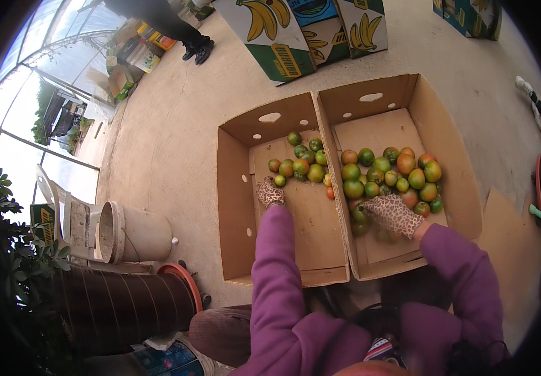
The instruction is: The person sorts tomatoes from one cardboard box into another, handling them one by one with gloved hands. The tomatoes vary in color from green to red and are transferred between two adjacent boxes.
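Two open cardboard boxes stand side by side on the floor. In the left box (pixel 237 207), green and reddish tomatoes (pixel 316 173) lie towards the back and the shared wall. My left hand (pixel 270 191), in a leopard-print glove, is inside this box, just below a small green tomato (pixel 279 181); its fingertips are partly hidden. The right box (pixel 456 188) holds a larger group of green and orange tomatoes (pixel 416 178). Over their near side reaches my right hand (pixel 392 214), gloved alike, its fingers at a green tomato (pixel 359 214). Whether they grip it cannot be told.
Banana cartons (pixel 279 47) stand beyond the boxes. A white bucket (pixel 143 232) lies on its side at left, near a large brown pot (pixel 129 301) with an orange rim. Another person's legs (pixel 167 21) show at the top left. Flat cardboard (pixel 505 230) lies at right.
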Demonstrator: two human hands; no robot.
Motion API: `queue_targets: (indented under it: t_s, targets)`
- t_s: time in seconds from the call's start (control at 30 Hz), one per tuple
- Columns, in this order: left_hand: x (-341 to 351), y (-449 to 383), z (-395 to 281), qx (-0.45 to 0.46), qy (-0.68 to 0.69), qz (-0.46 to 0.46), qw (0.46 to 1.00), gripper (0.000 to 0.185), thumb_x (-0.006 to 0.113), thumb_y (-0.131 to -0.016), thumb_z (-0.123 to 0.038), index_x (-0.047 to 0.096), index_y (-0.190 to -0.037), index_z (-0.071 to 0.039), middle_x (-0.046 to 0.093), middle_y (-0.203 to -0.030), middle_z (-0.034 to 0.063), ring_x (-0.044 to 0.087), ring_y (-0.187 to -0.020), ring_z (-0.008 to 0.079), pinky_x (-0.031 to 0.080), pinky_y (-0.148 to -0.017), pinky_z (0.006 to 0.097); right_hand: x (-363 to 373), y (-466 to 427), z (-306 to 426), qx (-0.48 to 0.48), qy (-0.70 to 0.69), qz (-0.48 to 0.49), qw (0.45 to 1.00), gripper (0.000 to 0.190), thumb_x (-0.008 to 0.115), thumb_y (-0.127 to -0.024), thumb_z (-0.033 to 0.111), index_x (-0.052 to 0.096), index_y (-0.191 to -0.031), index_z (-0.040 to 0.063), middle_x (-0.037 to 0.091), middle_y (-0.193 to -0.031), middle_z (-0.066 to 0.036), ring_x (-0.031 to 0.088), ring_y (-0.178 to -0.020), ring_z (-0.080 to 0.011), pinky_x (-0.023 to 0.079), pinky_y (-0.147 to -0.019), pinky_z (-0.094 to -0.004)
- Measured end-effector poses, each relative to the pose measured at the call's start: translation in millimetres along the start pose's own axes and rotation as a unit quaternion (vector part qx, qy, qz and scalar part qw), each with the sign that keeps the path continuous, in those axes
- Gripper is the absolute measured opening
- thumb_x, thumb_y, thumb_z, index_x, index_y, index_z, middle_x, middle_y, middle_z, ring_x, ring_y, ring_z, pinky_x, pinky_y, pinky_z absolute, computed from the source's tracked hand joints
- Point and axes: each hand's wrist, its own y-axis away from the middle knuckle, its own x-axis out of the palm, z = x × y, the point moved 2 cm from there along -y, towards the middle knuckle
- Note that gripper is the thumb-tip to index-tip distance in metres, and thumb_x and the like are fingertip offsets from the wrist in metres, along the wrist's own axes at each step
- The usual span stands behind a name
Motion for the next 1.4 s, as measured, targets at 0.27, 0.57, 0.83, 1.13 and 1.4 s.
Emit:
queue_targets:
  t_s: [0.27,0.57,0.83,1.13,1.4]
  targets:
    - [-21.9,37.7,-1.8,-0.262,0.487,0.127,0.823,0.041,0.074,-0.077,-0.019,0.059,-0.113,-0.007,0.06,-0.111,0.0125,0.057,-0.105,0.0279,0.049,-0.09,0.0441,6.3,-3.1,-12.7,0.007,0.007,-0.056,0.998,0.015,0.057,-0.087,0.018,0.067,-0.094,0.01,0.065,-0.082,-0.011,0.065,-0.076,-0.0281,0.05,-0.063,-0.0411]
    - [-105.1,144.6,-128.8,0.074,0.758,0.281,0.584,0.037,0.065,-0.088,-0.028,0.055,-0.114,-0.004,0.058,-0.105,0.0138,0.061,-0.091,0.0312,0.055,-0.075,0.0441,-43.2,14.0,-10.8,0.016,-0.221,-0.278,0.935,0.047,0.063,-0.085,0.031,0.05,-0.126,0.011,0.06,-0.111,-0.013,0.062,-0.097,-0.0285,0.049,-0.081,-0.0385]
    - [-58.2,229.3,-197.9,0.144,0.65,0.284,0.69,0.045,0.055,-0.095,-0.036,0.049,-0.125,-0.003,0.059,-0.11,0.0133,0.062,-0.093,0.0227,0.055,-0.08,0.0402,-58.4,25.7,-9.4,0.027,-0.269,-0.264,0.926,0.056,0.07,-0.08,0.02,0.05,-0.131,0.01,0.058,-0.124,-0.014,0.056,-0.115,-0.0295,0.047,-0.096,-0.0369]
    - [-63.4,209.3,-193.9,0.146,0.722,0.181,0.651,0.061,0.042,-0.098,-0.041,0.028,-0.139,0.003,0.041,-0.13,0.0329,0.052,-0.113,0.0466,0.049,-0.094,0.0511,-43.7,28.2,-44.8,0.114,-0.315,-0.115,0.935,0.054,0.071,-0.076,0.029,0.058,-0.122,0.005,0.066,-0.104,-0.017,0.064,-0.098,-0.0303,0.051,-0.086,-0.0376]
    - [-108.4,137.5,-93.0,0.072,0.804,-0.05,0.588,0.057,0.038,-0.1,-0.039,0.03,-0.137,0.003,0.033,-0.138,0.0304,0.044,-0.123,0.0454,0.046,-0.099,0.051,8.0,30.2,6.7,-0.074,-0.072,0.119,0.988,0.059,0.077,-0.063,0.015,0.058,-0.119,0.006,0.065,-0.108,-0.016,0.065,-0.095,-0.0315,0.051,-0.078,-0.0411]
